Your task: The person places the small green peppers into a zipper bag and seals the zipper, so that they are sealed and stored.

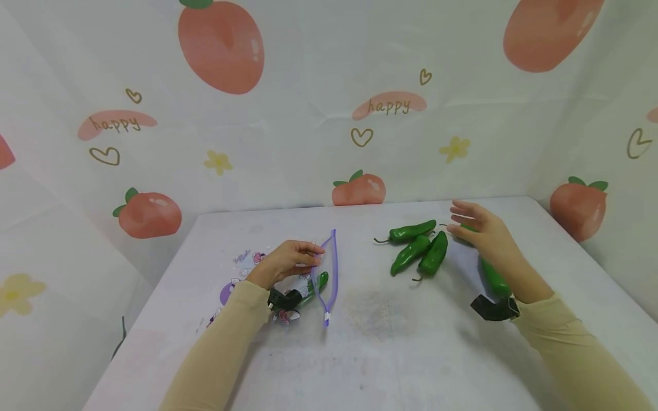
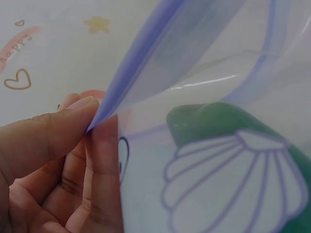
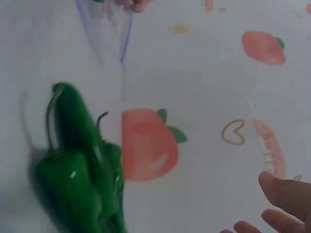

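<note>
Left hand (image 1: pixel 288 260) pinches purple-edged zip bag (image 1: pixel 329 268) rim, mouth held open, one green pepper (image 1: pixel 316 285) inside. Right hand (image 1: pixel 480 231) open, fingers spread, hovers at 3 o'clock of pepper cluster (image 1: pixel 418 248) on table (image 1: pixel 380 354).

A staged recording booth: a white table (image 1: pixel 390 342) is walled on three sides by a peach-print cloth (image 1: pixel 319 114), hiding any room behind.

Head view high over the table (image 1: pixel 390 319); wrist views close, sharing peppers (image 1: pixel 418 251).
</note>
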### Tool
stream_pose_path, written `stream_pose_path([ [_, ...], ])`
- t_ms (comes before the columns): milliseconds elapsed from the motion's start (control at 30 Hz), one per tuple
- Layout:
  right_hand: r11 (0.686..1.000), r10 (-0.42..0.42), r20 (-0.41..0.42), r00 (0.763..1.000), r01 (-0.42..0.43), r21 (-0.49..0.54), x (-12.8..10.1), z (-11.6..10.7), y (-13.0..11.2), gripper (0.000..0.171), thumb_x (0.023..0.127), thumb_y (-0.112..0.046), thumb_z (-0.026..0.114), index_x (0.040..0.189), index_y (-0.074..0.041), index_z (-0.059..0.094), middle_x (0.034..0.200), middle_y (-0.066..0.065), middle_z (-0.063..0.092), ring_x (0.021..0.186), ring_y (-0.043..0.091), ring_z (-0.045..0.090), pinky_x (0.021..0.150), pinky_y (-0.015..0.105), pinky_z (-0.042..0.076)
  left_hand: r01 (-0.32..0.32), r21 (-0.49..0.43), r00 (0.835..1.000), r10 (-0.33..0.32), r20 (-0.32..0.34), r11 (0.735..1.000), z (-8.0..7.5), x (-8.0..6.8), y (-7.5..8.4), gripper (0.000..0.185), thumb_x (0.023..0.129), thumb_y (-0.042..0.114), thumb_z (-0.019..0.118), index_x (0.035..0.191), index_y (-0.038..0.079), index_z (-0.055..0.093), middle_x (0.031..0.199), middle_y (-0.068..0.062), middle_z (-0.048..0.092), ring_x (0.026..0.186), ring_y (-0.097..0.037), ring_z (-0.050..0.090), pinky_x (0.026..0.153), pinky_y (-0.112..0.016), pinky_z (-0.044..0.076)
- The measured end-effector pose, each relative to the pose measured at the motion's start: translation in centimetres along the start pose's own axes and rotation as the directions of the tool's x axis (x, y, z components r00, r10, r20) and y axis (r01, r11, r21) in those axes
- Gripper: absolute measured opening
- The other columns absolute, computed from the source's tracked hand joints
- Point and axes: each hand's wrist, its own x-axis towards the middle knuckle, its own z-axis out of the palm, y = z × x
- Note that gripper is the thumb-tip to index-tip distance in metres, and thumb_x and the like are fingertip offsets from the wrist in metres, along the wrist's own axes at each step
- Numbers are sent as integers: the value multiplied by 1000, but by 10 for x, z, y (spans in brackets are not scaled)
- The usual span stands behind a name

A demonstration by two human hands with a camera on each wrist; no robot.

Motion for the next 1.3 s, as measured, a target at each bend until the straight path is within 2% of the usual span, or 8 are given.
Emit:
stream_pose_path([
  [100,998,-9,-28,1000,8,-62,-5,-5,11,63,94,-21,65,147,-2,37,141,26,47,126,30,52,80,0,37,1,-4,1000,-1,0,1000,0,0,0,33,88,-2,66,120,-6,61,86,1,58,75,-12,55,69,-24,52],
  [200,993,0,-35,999,-4,-116,-10,-9,20,64,94,-23,65,147,-1,36,141,27,47,127,37,50,78,3,37,4,-7,1000,-4,0,1000,0,-1,-1,33,88,-2,65,120,-6,62,87,0,58,76,-11,55,70,-24,52],
  [267,988,19,-34,999,-24,-155,-15,-12,25,66,94,-26,64,147,0,35,141,28,46,127,43,46,83,9,42,5,-7,1000,-5,0,1000,0,-1,-1,33,88,-2,65,120,-6,62,87,0,58,77,-11,55,70,-24,52],
  [367,981,34,-33,999,-39,-188,-21,-15,31,67,95,-27,64,148,1,33,142,30,43,127,49,43,93,31,50,4,-7,1000,-4,0,1000,0,-1,-1,32,88,-1,66,120,-5,62,88,0,58,77,-12,56,70,-24,52],
  [433,980,32,-29,999,-37,-195,-24,-17,35,68,95,-26,63,148,3,32,142,33,41,128,51,41,98,45,44,4,-9,1000,-4,-2,1000,-1,-2,-1,32,88,-1,66,120,-5,63,87,0,58,77,-12,56,71,-24,53],
  [700,968,81,10,997,-77,-238,-38,-17,50,75,95,-29,63,149,6,23,144,38,31,130,58,32,101,66,30,-5,-1,1000,5,-2,1000,0,-3,0,34,88,-1,66,122,-7,61,88,0,57,77,-12,56,71,-24,53],
  [1000,938,121,34,992,-103,-331,-52,-18,61,80,94,-29,65,149,8,20,142,41,29,126,60,31,97,69,32,-3,-2,1000,3,-1,1000,0,-3,0,35,88,-1,66,123,-9,60,88,-1,57,77,-12,56,71,-24,53],
  [1300,918,259,92,961,-215,-332,-62,-23,73,90,93,-36,64,149,12,12,142,46,22,125,64,30,97,67,34,3,13,1000,-3,-7,1000,0,-3,2,35,88,-1,66,122,-7,61,87,0,58,75,-12,55,69,-24,52],
])
